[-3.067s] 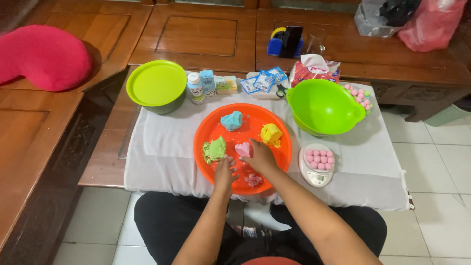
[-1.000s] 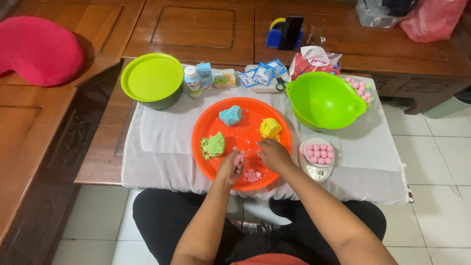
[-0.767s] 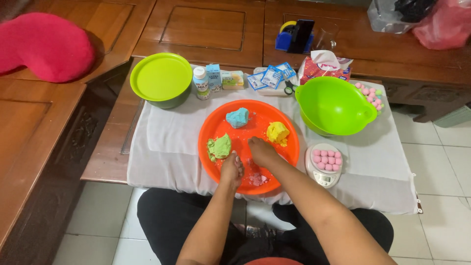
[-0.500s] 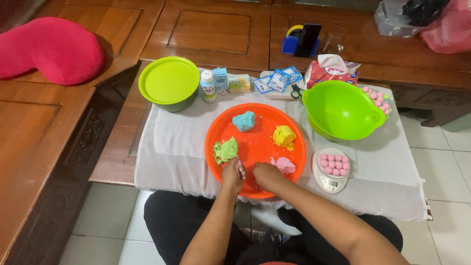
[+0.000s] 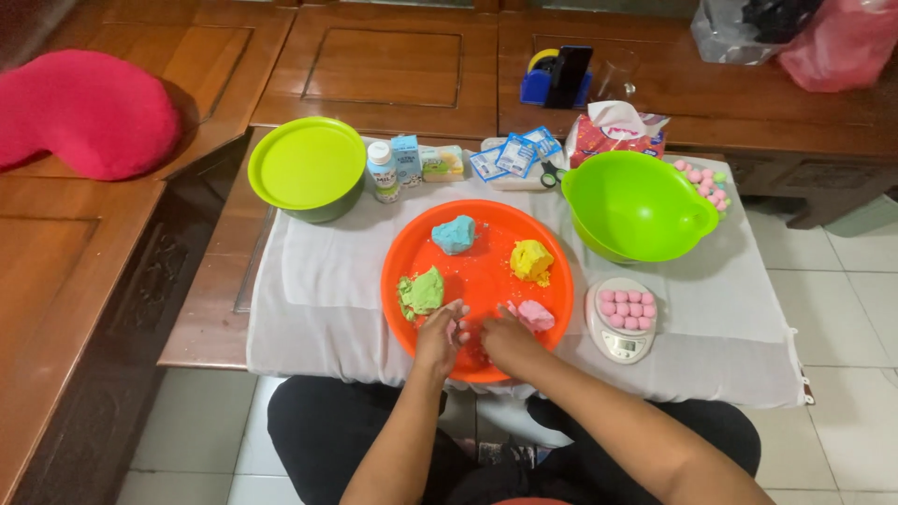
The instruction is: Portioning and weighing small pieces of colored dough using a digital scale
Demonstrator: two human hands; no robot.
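Observation:
An orange round tray (image 5: 482, 215) lies on the white cloth in front of me. On it are a blue dough lump (image 5: 454, 234), a yellow one (image 5: 531, 260), a green one (image 5: 423, 292) and a pink one (image 5: 536, 315). My left hand (image 5: 436, 337) and my right hand (image 5: 506, 340) meet fingertip to fingertip at the tray's near edge. A small pink bit of dough (image 5: 461, 328) shows between the fingers. The pink lump lies just right of my right hand, and the green lump sits just left of my left hand.
A small white scale (image 5: 621, 344) topped with pink balls stands right of the tray. Behind it is a green bowl (image 5: 636, 206) and more pink balls (image 5: 700, 178). A lidded green container (image 5: 307, 168), small cartons, packets and a tissue pack line the back. A red cushion (image 5: 84, 112) lies far left.
Both hands have drawn back from the middle of the tray to its near edge and come together. The pink lump now lies free beside my right hand.

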